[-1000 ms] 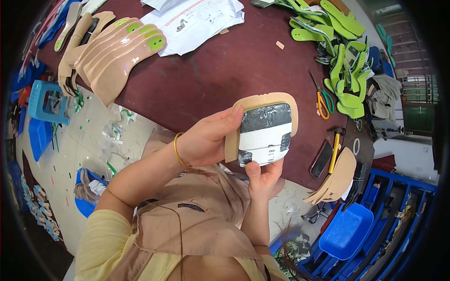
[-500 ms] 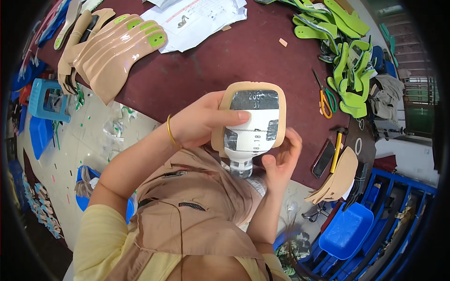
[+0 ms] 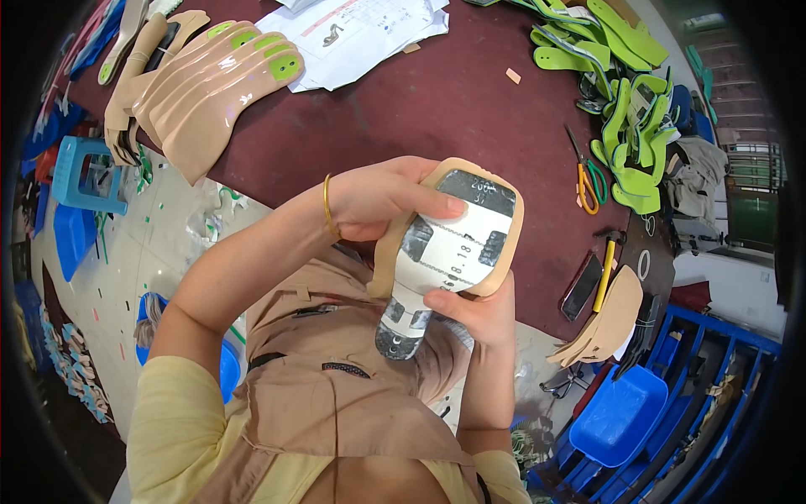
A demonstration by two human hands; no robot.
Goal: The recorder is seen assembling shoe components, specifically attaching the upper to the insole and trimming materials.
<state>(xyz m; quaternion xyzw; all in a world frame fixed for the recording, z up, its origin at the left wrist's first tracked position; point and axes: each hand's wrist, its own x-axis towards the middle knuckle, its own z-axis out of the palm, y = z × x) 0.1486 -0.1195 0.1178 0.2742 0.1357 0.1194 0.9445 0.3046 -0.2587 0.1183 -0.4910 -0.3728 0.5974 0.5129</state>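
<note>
Over my lap at the table's near edge is a white shoe last (image 3: 445, 260) with black patches and printed markings, its sole face up. A tan shoe-upper piece (image 3: 385, 256) lies behind the last, and its rim shows around the wide end. The narrow black heel end points down toward my apron. My left hand (image 3: 374, 202) grips the wide end from the left, thumb flat on the sole. From the lower right, my right hand (image 3: 487, 312) clasps the last, thumb across its narrowing middle. The fingers of both hands are mostly hidden underneath.
On the dark red table (image 3: 353, 126), glossy tan uppers (image 3: 197, 105) lie left beside paper sheets (image 3: 361, 38). Lime-green sole pieces (image 3: 630, 126), scissors (image 3: 589, 181), a phone (image 3: 581, 287), a yellow-handled hammer (image 3: 604, 277) and tan pieces (image 3: 609, 323) line the right. A blue bin (image 3: 620, 416) stands below.
The last has tilted, its wide end moving right and its black heel end swinging into view at lower left. My right hand has closed onto it, thumb now on the sole.
</note>
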